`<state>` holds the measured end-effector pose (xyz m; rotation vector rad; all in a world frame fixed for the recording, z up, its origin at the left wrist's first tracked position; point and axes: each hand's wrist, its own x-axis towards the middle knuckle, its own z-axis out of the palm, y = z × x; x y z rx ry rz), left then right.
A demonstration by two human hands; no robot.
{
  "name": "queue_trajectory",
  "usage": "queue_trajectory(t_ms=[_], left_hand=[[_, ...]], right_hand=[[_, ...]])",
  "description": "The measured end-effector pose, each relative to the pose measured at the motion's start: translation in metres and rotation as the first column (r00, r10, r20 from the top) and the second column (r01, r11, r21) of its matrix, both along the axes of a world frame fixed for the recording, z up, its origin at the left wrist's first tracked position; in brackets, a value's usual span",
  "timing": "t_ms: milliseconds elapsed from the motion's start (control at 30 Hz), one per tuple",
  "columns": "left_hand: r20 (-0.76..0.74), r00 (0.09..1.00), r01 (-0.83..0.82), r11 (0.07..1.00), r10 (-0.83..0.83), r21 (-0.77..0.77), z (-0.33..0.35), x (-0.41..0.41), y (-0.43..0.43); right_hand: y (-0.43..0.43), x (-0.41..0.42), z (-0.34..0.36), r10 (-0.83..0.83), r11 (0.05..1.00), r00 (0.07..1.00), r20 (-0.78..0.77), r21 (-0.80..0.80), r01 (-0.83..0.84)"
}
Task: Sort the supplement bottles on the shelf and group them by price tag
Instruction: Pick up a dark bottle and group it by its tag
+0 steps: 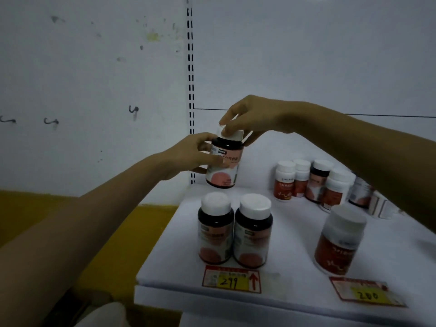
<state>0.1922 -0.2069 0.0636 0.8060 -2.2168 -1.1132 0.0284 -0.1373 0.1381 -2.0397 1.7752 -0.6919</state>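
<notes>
A dark supplement bottle with a pink label and white cap hangs in the air above the white shelf. My left hand grips its body from the left. My right hand pinches its cap from above. Below it, two matching dark bottles stand side by side behind the 299 price tag. A white bottle with a red label stands behind the 280 price tag.
Several mixed bottles are clustered at the back right of the shelf, partly behind my right forearm. A slotted upright runs up the white back wall. Yellow surface lies left of the shelf edge.
</notes>
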Motion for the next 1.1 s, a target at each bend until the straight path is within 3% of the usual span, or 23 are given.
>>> queue_trajectory(t_ms=[400,733,1100], left_hand=[[-0.099,0.985,0.158,0.967,-0.140,0.202,-0.054,0.016,-0.024],[-0.032,0.976,0.218,0.945,-0.217,0.245,-0.080,0.018,-0.025],[-0.046,0.978,0.209,0.923,-0.205,0.323,-0.082,0.017,-0.033]], right_hand=[[-0.010,0.033,-0.048,-0.223,0.974,0.975,0.006,0.047,0.223],[-0.006,0.035,-0.082,-0.230,0.961,0.971,-0.066,0.143,0.237],[-0.006,0.029,-0.088,-0.203,0.972,0.979,-0.029,0.117,0.205]])
